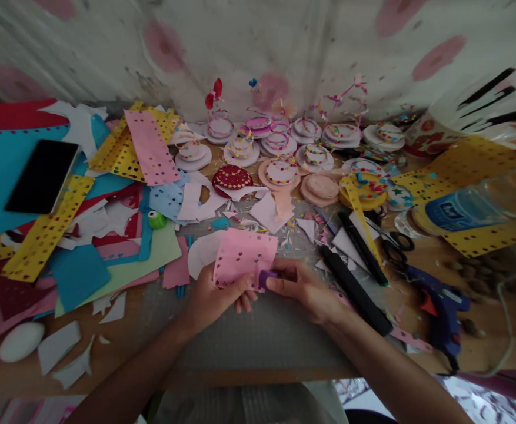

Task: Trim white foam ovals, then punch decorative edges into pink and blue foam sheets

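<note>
A pink sheet of paper [246, 253] with star-shaped holes is pinched in my left hand [216, 297], thumb on top. At the sheet's lower right edge my right hand [304, 290] grips a small purple craft punch [267, 279]. The punch meets the paper's edge there; whether its jaws are pressed cannot be seen. Behind the sheet lies a white rounded paper piece [202, 253]. Beyond are small scraps, a pale paper triangle [269, 213] and a dark red dome [232, 178] dotted with yellow stars.
Several tiered paper discs trimmed with star strings [241, 150] fill the back. At left lie coloured sheets, a phone [41, 176], a green punch [156, 219] and a white egg shape [22, 341]. To the right are markers [355, 288], scissors [394, 244], a glue gun [438, 312] and a bottle [465, 206].
</note>
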`<state>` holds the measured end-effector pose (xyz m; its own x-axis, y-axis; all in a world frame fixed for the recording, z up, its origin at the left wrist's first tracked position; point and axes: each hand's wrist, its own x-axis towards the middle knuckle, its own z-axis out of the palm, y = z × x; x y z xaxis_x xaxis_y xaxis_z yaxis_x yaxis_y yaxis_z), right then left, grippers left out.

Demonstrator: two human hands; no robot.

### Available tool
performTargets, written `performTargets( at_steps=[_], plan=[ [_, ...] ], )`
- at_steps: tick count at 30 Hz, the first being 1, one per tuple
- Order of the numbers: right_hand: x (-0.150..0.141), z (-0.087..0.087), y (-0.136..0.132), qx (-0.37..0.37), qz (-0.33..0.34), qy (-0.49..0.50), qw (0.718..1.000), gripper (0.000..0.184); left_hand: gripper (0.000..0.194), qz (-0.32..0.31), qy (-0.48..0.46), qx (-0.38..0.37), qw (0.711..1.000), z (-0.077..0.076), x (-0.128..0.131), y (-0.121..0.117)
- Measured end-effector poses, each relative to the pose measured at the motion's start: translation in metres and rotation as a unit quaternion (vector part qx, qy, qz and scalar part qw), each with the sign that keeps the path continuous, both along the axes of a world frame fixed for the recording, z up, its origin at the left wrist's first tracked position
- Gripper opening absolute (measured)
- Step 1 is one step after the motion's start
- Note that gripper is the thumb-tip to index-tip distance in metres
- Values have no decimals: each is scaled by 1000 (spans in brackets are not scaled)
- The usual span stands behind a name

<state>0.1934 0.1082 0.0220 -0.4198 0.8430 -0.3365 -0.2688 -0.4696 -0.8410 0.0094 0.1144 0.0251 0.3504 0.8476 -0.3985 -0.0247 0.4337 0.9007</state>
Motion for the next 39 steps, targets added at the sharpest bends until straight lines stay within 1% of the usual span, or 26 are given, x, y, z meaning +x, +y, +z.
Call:
performTargets(
  at_steps=[2, 5, 7, 9, 11, 15, 19, 26, 33, 39],
  plan=[
    [2, -1, 1, -6, 13, -6, 1000, 33, 23, 2, -3, -2, 1000, -1, -1, 0],
    [7, 1, 3, -22, 42, -8, 999, 34, 25, 21, -13, -5, 1000, -2, -3, 1],
    [10, 2, 5, -36, 32, -14, 999, 36, 25, 35, -22, -8, 999, -3, -4, 1],
    [12, 3, 6, -43, 6, -26, 999, 38, 26, 38, -32, -15, 999, -4, -5, 1],
    [12, 4, 7, -36, -4, -41, 999, 39, 27, 33, -37, -22, 999, -4, -6, 1],
    [11, 5, 7, -9, 24, -67, 997, 38, 29, 18, -29, -31, 999, -2, -5, 1],
    [12, 6, 7, -17, 34, -86, 996, 39, 28, 2, -23, -43, 999, 1, -3, 2],
    [12, 7, 8, -27, 53, -68, 996, 37, 26, -18, -26, -52, 998, 3, -3, 1],
    [13, 6, 9, -41, 47, -54, 997, 36, 28, -14, -21, -52, 998, 1, -3, 1],
    [12, 4, 8, -15, 40, -110, 993, 44, 28, -21, -6, -45, 999, 2, -3, 0]
  ],
)
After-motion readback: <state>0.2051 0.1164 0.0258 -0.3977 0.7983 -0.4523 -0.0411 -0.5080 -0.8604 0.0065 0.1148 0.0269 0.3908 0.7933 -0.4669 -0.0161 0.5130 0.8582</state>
